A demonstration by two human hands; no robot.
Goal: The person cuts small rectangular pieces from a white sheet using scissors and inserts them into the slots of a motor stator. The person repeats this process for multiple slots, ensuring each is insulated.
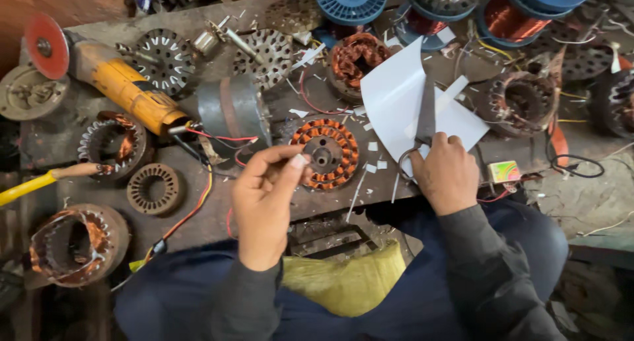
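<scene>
The left hand pinches a small paper slip above the stator; the right hand grips scissors cutting a white sheet over the worktop.

A small white paper strip sits pinched at fingertip height, near centre. Dark metal scissors stand right of it, blades pointing far, cutting into a large white paper sheet — curled, its upper corner lifted.
</scene>
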